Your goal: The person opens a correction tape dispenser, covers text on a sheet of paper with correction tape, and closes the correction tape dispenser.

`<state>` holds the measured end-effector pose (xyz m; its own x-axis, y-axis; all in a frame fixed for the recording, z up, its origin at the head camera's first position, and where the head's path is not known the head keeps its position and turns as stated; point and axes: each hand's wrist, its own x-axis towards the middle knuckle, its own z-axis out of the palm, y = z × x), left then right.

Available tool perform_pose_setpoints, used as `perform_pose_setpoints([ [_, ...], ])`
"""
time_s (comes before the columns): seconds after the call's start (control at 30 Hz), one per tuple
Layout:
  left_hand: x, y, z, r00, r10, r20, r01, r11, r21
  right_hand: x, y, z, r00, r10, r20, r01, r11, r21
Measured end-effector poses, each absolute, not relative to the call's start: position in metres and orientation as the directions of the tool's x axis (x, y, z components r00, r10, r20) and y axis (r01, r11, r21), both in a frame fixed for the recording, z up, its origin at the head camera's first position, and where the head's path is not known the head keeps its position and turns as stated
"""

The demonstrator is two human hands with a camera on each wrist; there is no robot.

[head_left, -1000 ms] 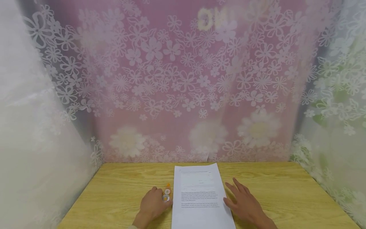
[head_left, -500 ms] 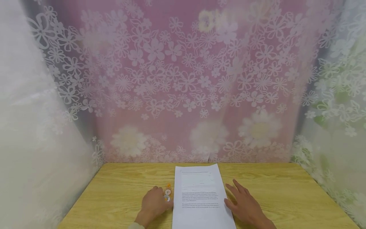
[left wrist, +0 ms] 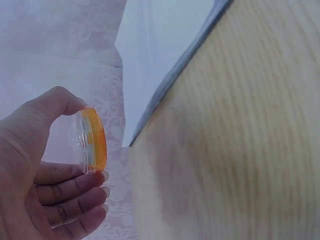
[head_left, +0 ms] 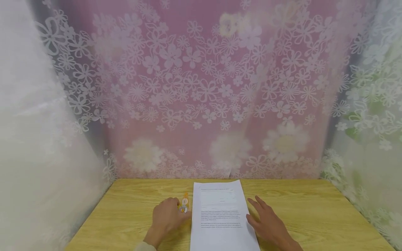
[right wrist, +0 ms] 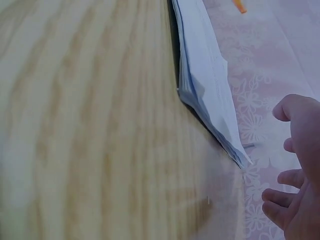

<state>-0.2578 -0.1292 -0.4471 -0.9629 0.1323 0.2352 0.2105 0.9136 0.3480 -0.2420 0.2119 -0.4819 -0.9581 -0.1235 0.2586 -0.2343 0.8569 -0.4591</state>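
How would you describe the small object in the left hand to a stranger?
Find the wood-grain table, then the white printed papers lying on it. Just left of them, the left hand pinches the small object. Unlike the papers, it is orange and clear, with two round parts.

From my console I see a stack of white paper sheets (head_left: 224,238) printed with dark text lines at lower centre of the head view, on a yellow wooden tabletop (head_left: 314,212) with streaky grain. Left of centre in my left wrist view, the rounded plastic case (left wrist: 99,140) is orange and clear. White flowers pattern the pink backdrop sheet (head_left: 188,132) filling the head view's upper centre.
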Motion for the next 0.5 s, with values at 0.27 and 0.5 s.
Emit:
perform_pose_setpoints([
  [0.27, -0.255, -0.128, -0.428, -0.955, 0.129, 0.267, 0.220, 0.911, 0.349, -0.243, 0.210, -0.483, -0.951, -0.129, 0.279, -0.253, 0.844, -0.474],
  [0.5, -0.250, -0.126, -0.416, -0.940, 0.152, 0.304, 0.254, 0.908, 0.333, -0.244, 0.208, -0.483, -0.961, -0.116, 0.250, -0.226, 0.850, -0.476],
])
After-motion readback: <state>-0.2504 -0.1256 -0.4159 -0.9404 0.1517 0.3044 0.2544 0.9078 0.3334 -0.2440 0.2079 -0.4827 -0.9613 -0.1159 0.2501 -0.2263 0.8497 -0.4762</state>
